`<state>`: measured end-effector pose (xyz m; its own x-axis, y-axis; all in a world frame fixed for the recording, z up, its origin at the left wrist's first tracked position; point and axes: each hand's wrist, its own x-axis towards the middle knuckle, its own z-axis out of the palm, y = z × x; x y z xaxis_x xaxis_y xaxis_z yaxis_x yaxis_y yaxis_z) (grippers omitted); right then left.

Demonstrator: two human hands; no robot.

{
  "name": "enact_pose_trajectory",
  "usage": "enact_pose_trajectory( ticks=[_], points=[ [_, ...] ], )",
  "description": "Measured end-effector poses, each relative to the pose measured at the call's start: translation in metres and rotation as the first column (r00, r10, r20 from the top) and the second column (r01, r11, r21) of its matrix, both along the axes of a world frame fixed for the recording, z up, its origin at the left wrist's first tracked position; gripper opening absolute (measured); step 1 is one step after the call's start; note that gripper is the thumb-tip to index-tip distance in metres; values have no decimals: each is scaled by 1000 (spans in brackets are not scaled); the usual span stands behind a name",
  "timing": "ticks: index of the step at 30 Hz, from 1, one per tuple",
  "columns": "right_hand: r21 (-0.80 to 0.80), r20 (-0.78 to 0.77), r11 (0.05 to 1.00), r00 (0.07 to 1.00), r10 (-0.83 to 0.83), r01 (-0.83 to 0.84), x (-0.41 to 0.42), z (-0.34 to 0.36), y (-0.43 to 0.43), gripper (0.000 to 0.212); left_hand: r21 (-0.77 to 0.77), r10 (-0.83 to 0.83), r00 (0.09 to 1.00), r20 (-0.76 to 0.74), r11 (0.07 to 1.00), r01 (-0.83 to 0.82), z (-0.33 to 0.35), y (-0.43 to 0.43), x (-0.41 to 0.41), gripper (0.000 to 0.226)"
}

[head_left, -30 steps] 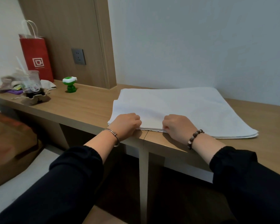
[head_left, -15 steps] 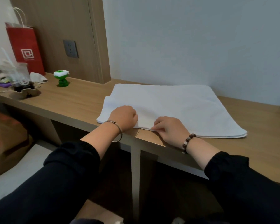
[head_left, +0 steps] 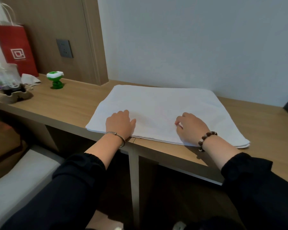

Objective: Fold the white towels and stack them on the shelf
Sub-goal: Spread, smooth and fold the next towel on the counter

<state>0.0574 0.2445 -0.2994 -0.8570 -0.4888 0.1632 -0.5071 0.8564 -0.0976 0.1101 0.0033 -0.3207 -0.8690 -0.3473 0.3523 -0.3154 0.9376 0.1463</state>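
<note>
- Soft, rather dim, cool light is filling the room; the wall [head_left: 189,39] is reading grey-blue, with no hard glare anywhere.
- The towel [head_left: 165,103] is showing as the brightest patch, its texture nearly washing out.
- A faint, soft-edged shadow is lying on the desk [head_left: 70,103] beneath the beaded bracelet [head_left: 206,138].
- The space under the desk and the black sleeves [head_left: 76,180] are sinking into near-black, losing detail.
- Wide-angle distortion is bowing the door frame [head_left: 93,47] and the desk's front edge.
- The clutter [head_left: 5,75] at the far left edge is smearing and bleaching out.
- Fine detail is looking slightly soft throughout.
</note>
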Motion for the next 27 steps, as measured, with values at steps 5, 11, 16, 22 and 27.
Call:
enact_pose_trajectory(
  ticks=[5, 11, 16, 22, 27],
  points=[
    [240, -42, 965, 994, -101, 108, -10, 26, -34, 30, -71, -10, 1000, 23, 997, 11, -13, -15, 3, 41],
    [181, 193, 975, 977, 94, -129, -39, 3, -80, 53, 19, -47, 962, 269, 999, 44, -18, -23, 1, 61],
    [166, 243, 981, 959, -144, 105, -76, -12, -58, 60, 8, -57, 941, 334, 998, 58, -15, -29, 10, 59],
    [239, 295, 920, 880, -373, 310, -86, -2, -70, 63, 5, -75, 950, 304, 997, 77, -2, -28, 11, 52],
    [103, 204, 994, 977, -55, 35, -62, -21, -100, 56, 11, 36, 958, 286, 999, -41, 11, -20, -8, 44]
  ],
)
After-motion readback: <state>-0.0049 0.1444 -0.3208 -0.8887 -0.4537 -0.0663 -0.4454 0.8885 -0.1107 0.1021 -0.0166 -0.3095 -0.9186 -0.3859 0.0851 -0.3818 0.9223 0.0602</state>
